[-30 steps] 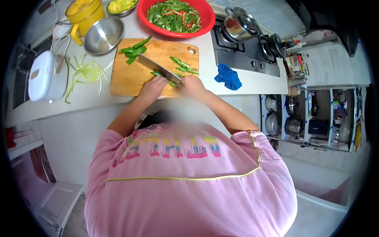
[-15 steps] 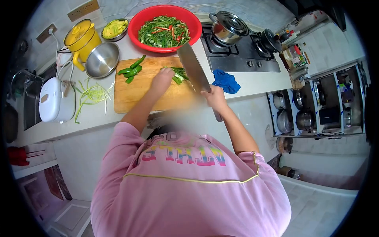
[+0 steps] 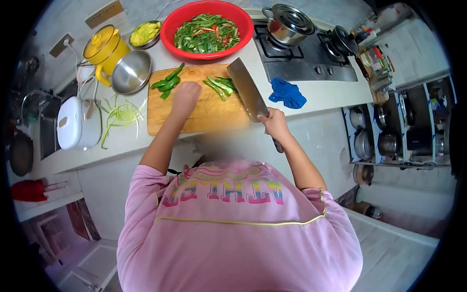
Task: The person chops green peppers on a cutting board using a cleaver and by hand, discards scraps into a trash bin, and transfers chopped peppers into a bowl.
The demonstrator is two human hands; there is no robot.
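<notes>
My right hand [image 3: 276, 123] is wrapped around the handle of a broad cleaver [image 3: 247, 88], its blade tilted over the right edge of the wooden cutting board [image 3: 214, 112]. Beside the blade lie cut green pepper strips [image 3: 221, 88]. My left hand [image 3: 186, 99] is above the board, just right of several whole green peppers [image 3: 168, 83] at its upper left. Its fingers point downward and are blurred, so their grip does not show.
Behind the board stands a red basin [image 3: 168, 46] of shredded greens. A steel bowl [image 3: 131, 73], a yellow pot [image 3: 109, 53] and green peelings [image 3: 121, 117] are on the left. Right are a blue cloth [image 3: 287, 93] and a gas stove [image 3: 311, 68] with a steel pot [image 3: 287, 29].
My left hand has left the cut pepper strips and moved left toward the whole peppers. The cleaver remains in my right hand, now a little lower. The whole view has shifted slightly.
</notes>
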